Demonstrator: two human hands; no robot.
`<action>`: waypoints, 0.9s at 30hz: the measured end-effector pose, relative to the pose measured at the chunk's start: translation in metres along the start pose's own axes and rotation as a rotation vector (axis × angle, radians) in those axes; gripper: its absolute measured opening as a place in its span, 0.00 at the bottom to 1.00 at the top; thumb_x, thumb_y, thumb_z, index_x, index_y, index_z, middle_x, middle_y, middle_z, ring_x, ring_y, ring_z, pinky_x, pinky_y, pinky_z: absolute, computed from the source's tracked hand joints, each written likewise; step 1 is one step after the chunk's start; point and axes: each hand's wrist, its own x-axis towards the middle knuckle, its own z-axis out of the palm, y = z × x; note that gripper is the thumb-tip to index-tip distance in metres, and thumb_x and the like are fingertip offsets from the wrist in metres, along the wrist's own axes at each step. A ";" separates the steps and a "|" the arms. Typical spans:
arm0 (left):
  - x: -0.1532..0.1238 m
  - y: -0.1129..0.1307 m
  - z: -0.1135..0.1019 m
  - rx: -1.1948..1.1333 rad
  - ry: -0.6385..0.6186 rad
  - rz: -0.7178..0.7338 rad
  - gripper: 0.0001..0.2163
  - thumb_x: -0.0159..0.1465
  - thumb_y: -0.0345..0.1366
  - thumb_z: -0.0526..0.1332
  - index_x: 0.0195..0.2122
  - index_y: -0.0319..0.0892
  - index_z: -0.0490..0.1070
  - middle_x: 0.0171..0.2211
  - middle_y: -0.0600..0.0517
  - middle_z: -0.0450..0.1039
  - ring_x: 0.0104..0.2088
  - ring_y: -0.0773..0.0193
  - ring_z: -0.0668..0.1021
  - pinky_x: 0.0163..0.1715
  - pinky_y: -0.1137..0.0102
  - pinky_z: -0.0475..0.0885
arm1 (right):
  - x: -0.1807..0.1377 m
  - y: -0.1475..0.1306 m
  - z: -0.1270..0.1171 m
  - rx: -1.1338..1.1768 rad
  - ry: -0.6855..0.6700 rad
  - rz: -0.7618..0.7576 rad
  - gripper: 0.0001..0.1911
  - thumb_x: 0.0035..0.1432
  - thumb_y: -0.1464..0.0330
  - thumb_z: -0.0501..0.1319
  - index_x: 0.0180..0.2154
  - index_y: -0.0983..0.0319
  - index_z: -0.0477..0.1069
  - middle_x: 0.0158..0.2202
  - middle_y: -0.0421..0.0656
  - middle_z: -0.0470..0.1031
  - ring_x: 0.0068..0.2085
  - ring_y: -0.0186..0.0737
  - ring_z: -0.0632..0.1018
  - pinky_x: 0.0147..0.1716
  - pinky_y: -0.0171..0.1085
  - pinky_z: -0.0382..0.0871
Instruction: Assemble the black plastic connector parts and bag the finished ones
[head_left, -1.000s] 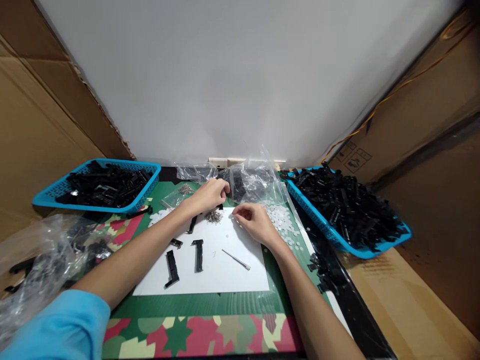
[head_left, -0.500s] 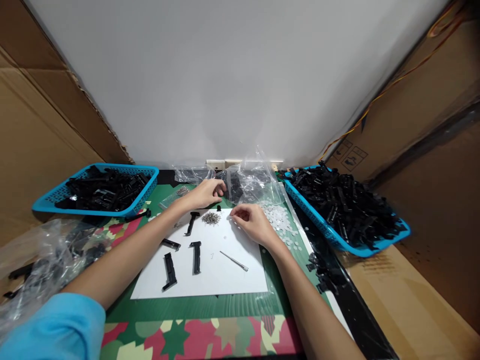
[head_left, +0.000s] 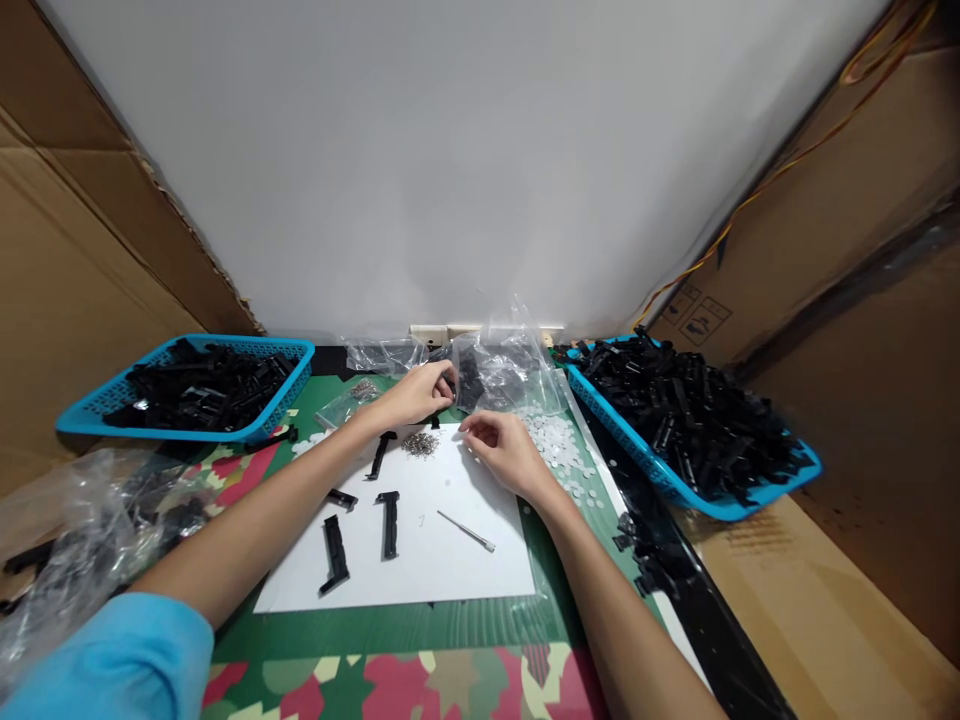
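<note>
My left hand [head_left: 415, 393] reaches to the far edge of a white sheet [head_left: 420, 560], its fingers pinched round a small black part that I cannot make out clearly. My right hand [head_left: 501, 447] rests curled on the sheet's far right corner, fingertips pinched together beside a heap of small white discs [head_left: 559, 445]. A little pile of tiny metal pieces [head_left: 421, 443] lies between the hands. Several black plastic strips [head_left: 389, 522] and a thin metal pin tool [head_left: 466, 530] lie on the sheet.
A blue basket [head_left: 90, 418] of black parts stands at the left and a fuller blue basket [head_left: 690, 495] at the right. Clear plastic bags [head_left: 504, 362] lie by the wall, another bag [head_left: 67, 540] at the near left. Cardboard panels flank both sides.
Both hands stay nearly where they were; the left fingers have closed a little more at the sheet's far edge. The view has shifted slightly.
</note>
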 end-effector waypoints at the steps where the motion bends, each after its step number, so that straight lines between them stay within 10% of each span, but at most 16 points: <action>1: 0.000 0.000 0.001 -0.015 0.013 0.000 0.14 0.63 0.32 0.69 0.50 0.43 0.73 0.38 0.47 0.82 0.39 0.57 0.83 0.38 0.66 0.77 | 0.000 0.001 0.001 0.002 0.010 0.006 0.10 0.62 0.69 0.62 0.42 0.61 0.82 0.31 0.43 0.79 0.32 0.39 0.76 0.33 0.35 0.68; 16: 0.006 -0.015 0.013 -0.031 -0.045 -0.133 0.17 0.73 0.41 0.64 0.59 0.40 0.72 0.56 0.43 0.75 0.50 0.55 0.81 0.50 0.55 0.80 | 0.001 0.009 0.003 0.064 0.014 0.054 0.19 0.62 0.70 0.61 0.54 0.62 0.77 0.32 0.42 0.78 0.32 0.38 0.76 0.33 0.35 0.70; 21: 0.004 -0.012 0.011 -0.029 -0.070 -0.192 0.18 0.73 0.40 0.64 0.60 0.40 0.71 0.57 0.43 0.75 0.50 0.54 0.81 0.50 0.55 0.80 | 0.003 -0.040 -0.016 0.072 -0.029 0.035 0.16 0.63 0.69 0.61 0.52 0.60 0.79 0.31 0.42 0.77 0.30 0.40 0.76 0.32 0.38 0.71; 27: 0.004 -0.004 0.008 -0.077 -0.090 -0.209 0.17 0.72 0.39 0.64 0.60 0.40 0.70 0.55 0.44 0.75 0.48 0.56 0.82 0.49 0.56 0.80 | -0.142 -0.096 -0.031 -0.060 -0.258 -0.268 0.10 0.67 0.68 0.64 0.47 0.51 0.81 0.35 0.43 0.79 0.37 0.45 0.80 0.37 0.40 0.78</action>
